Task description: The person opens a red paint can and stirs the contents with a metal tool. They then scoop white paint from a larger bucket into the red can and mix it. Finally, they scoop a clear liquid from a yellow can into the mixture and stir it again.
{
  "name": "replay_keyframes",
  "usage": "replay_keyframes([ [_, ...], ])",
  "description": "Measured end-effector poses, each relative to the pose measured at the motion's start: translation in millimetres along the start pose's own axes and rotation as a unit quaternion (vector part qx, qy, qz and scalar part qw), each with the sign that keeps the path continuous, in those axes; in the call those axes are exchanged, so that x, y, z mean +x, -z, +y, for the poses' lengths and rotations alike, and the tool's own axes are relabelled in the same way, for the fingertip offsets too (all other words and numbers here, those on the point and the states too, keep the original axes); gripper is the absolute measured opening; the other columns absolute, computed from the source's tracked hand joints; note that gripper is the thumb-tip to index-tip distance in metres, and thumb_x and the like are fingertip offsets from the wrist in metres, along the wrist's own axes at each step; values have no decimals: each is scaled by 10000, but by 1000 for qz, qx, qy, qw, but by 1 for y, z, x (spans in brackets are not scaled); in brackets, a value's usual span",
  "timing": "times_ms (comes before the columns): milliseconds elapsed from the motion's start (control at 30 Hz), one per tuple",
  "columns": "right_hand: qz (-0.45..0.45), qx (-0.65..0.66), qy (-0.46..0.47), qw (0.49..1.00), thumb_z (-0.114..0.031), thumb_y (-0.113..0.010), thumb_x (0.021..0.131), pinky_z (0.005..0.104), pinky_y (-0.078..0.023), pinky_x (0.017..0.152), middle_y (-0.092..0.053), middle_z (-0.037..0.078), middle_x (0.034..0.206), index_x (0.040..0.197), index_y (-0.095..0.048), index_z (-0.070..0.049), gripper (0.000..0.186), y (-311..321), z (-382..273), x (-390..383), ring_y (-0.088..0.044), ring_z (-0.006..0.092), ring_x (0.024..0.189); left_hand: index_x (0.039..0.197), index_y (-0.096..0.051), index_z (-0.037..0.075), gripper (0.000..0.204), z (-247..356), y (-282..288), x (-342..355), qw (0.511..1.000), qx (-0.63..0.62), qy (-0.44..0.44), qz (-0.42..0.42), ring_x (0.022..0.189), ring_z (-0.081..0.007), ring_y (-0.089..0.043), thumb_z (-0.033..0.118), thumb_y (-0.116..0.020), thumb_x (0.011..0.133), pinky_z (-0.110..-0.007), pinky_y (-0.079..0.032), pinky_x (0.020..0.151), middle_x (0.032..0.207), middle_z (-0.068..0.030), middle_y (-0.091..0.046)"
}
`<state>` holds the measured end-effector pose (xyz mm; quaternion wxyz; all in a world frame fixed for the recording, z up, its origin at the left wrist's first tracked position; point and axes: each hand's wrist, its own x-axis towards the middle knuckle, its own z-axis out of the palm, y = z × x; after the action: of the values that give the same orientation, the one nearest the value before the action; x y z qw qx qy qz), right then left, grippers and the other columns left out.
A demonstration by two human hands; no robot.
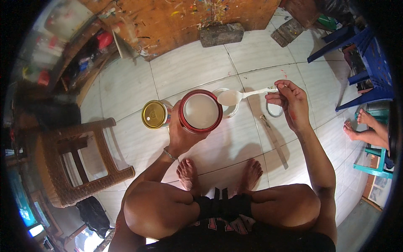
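Observation:
My left hand (183,136) is wrapped round a red-rimmed can (181,110) of pale, off-white liquid (202,111). Between thumb and fingers, my right hand (292,101) pinches the handle of a white spoon (256,91). The spoon's bowl, with pale liquid in it, is beside the can's rim and above a white tub (230,110), which is partly hidden behind both. Left of the can stands a tin with a gold top (154,114). Below my right hand, a round white lid-like disc (275,110) lies on the floor, partly covered by the fingers.
A flat stick (275,140) lies on the tiled floor (138,80). To the left is a brown stool-like frame (84,168). Two blocks (221,34) rest by a paint-spattered wooden panel (176,21). At right are a blue chair (369,63) and another person's feet (361,126).

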<state>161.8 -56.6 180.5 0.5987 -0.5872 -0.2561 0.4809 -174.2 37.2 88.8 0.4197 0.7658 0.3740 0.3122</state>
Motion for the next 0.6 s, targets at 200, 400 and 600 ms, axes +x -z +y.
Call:
replay_keyframes([
  [200,-3,-2,4,1000,-136,-562,1075,353,-644,836,-738,201,953,1161,-617,56,218,0,-5,0,-784,282,871,1449,-417,48,1064,11,6,3,995,97,-9,25,1269,-271,-594,142,-1014,574,-429,-492,1090,1355,-120,-582],
  [400,0,-18,5,1000,-149,-577,1071,351,-642,836,-728,197,969,1165,-614,66,238,2,-6,2,-782,291,888,1430,-481,43,1015,16,9,6,995,88,-24,40,1241,-335,-589,207,-1006,577,-469,-479,1071,1335,-156,-597],
  [600,-17,-1,6,1000,-146,-587,1063,350,-640,838,-713,161,978,1173,-616,68,242,-4,-6,4,-782,292,895,1440,-444,41,1044,7,8,4,996,86,-18,28,1248,-307,-590,188,-1009,574,-449,-484,1076,1351,-140,-587],
])
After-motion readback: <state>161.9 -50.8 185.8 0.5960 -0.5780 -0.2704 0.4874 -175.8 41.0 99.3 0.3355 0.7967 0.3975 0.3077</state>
